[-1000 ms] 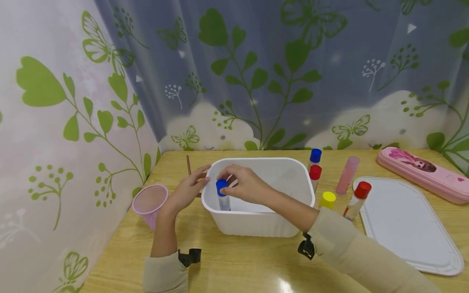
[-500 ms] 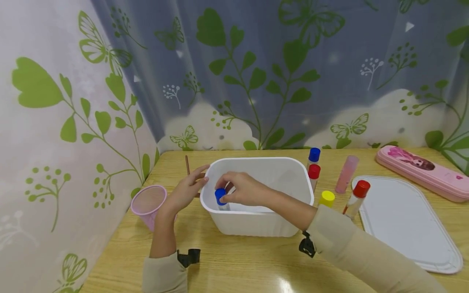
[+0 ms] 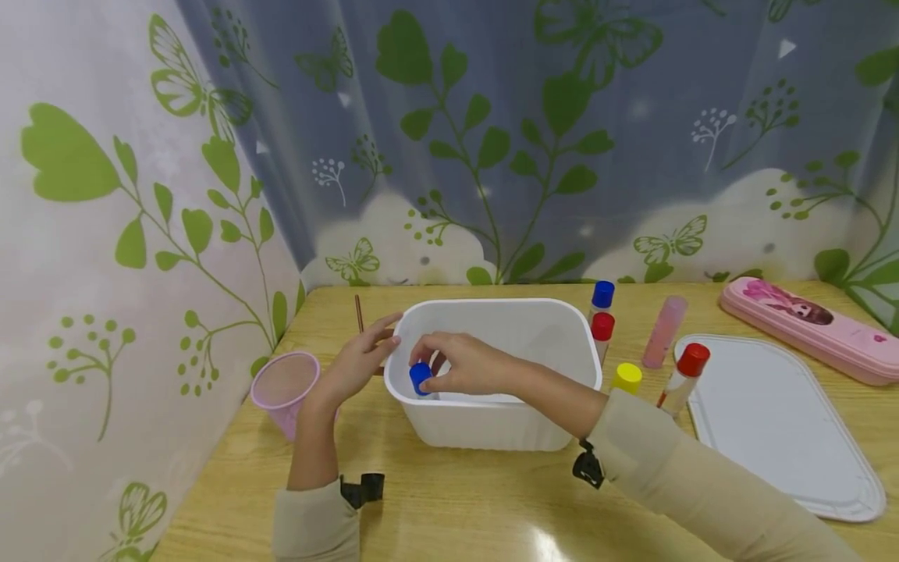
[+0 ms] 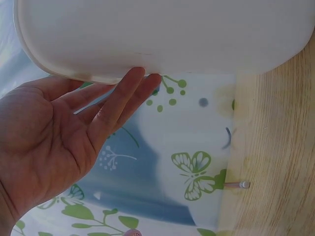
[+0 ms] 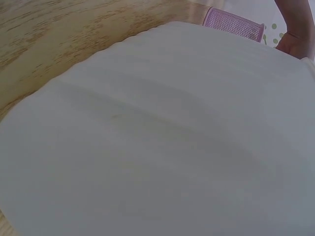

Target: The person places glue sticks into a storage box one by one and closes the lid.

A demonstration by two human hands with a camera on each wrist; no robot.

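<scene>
Nearest, a blue-capped tube (image 3: 421, 378) is pinched by the curled fingers of the right hand (image 3: 469, 365) inside the white tub (image 3: 492, 425), at its left end. Beyond, straight left hand (image 3: 354, 365) fingers touch the tub's left rim, mid-desk.

Head cam: set high, aimed fwd and down; white tub (image 3: 492, 375) seen mid-frame, table (image 3: 456, 507) across lower frame. L wrist cam: held v. close beside tub wall (image 4: 162, 34), upper frame. R wrist cam: frame filled by tub (image 5: 157, 147). Tub shared by all three.
</scene>
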